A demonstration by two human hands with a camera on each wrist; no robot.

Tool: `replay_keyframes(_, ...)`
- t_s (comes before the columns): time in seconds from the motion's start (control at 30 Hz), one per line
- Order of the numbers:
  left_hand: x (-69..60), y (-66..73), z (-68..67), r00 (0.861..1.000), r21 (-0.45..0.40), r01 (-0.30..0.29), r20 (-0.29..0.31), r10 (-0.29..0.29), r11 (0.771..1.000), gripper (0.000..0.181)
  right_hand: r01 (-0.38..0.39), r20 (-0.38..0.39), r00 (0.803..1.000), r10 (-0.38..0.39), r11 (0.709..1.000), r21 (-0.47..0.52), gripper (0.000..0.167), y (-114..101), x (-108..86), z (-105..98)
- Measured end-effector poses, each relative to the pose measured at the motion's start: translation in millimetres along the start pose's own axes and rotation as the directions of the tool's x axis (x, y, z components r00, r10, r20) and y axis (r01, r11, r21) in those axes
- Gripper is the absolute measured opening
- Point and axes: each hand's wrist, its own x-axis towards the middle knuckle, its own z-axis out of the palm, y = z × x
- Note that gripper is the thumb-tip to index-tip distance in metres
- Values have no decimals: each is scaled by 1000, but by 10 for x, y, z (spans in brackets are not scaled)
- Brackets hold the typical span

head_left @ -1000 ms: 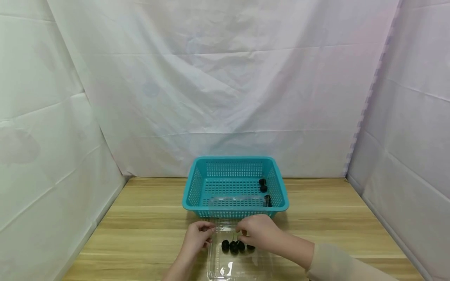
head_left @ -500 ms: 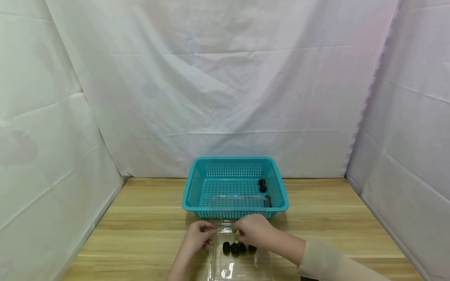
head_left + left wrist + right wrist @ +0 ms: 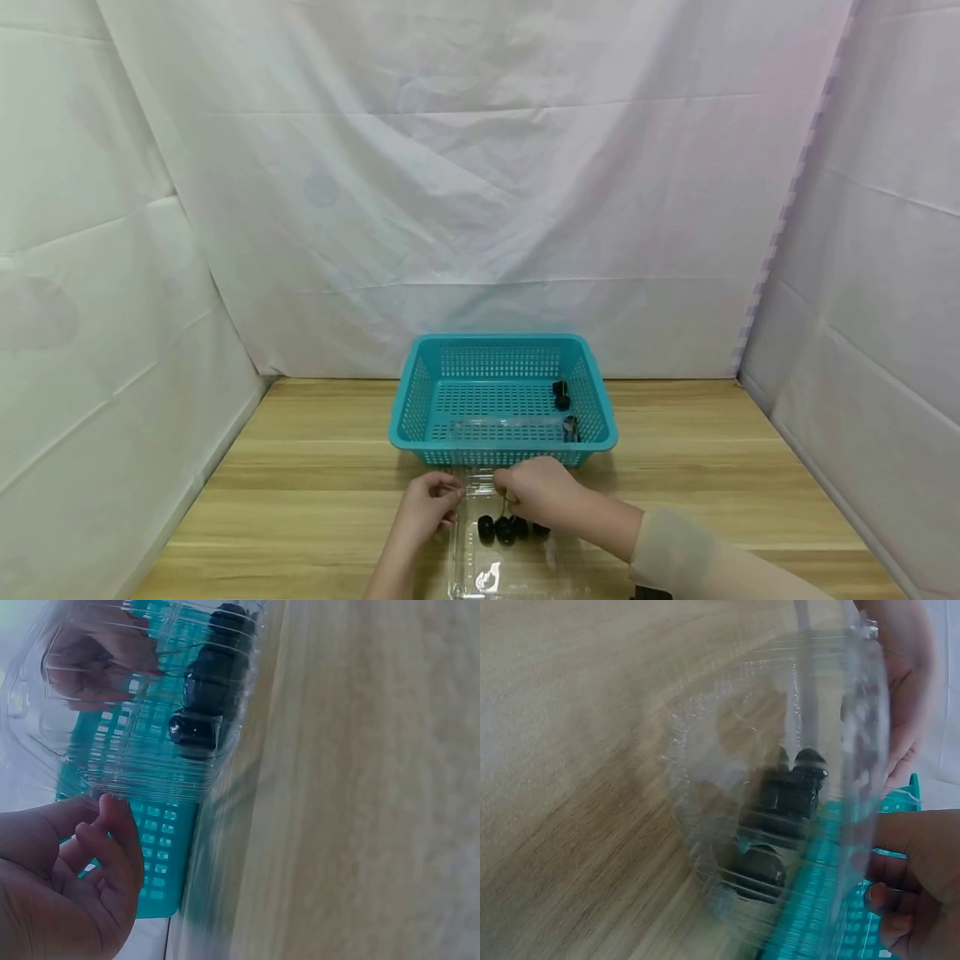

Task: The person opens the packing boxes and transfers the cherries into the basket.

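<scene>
A clear plastic clamshell box (image 3: 517, 573) stands open on the table, its lid raised at the far side. Several dark cherries (image 3: 486, 529) with green stems lie in a row inside. My left hand (image 3: 426, 510) pinches the box's left rim near the hinge between thumb and index finger. Over the box, my right hand (image 3: 542, 493) has its fingers curled and holds a cherry (image 3: 505, 531) by its green stem. In the left wrist view, stems run from the cherries (image 3: 206, 686) towards the right hand (image 3: 101, 656), seen through the plastic. The right fingertips are partly hidden.
A turquoise perforated basket (image 3: 502, 447) stands just behind the box, with a few dark cherries (image 3: 562, 402) on its right side. The raised lid overlaps its front. White cloth (image 3: 480, 208) encloses the wooden table (image 3: 315, 483) at the back and sides.
My right hand has moved slightly left over the cherries. The box and its cherries have shifted a little to the right, and my left hand has moved slightly with the rim.
</scene>
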Motion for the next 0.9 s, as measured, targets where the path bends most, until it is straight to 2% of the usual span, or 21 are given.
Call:
replay_keyframes(0.17, -2, -18, 8, 1000, 17, 8, -11, -8, 1000, 20, -30, -23, 999, 30, 999, -19, 16, 28, 18, 34)
replay_keyframes(0.37, -34, -18, 17, 999, 78, -16, -49, 20, 997, 30, -20, -71, 997, 17, 999, -36, 13, 55, 15, 73)
replay_keyframes(0.53, -157, 50, 13, 992, 162, -25, -121, 45, 986, 49, -14, -125, 992, 7, 998, -53, 11, 62, 1, 79)
replay_keyframes(0.63, -254, 96, -1, 988, 255, -13, -143, 51, 967, 60, -10, -141, 990, 2, 998, -55, 11, 64, -3, 80)
replay_keyframes(0.77, -360, 130, -21, 996, 339, -7, -81, 36, 941, 67, -23, -140, 990, 16, 999, -48, 10, 70, 1, 88)
replay_keyframes(0.8, -381, 131, -24, 998, 342, -15, -56, 36, 940, 68, -25, -138, 990, 19, 999, -44, 10, 69, 1, 88)
replay_keyframes(0.9, -434, 129, -28, 1000, 295, -30, 10, 28, 955, 65, -31, -148, 989, 25, 999, -40, 8, 71, 0, 90)
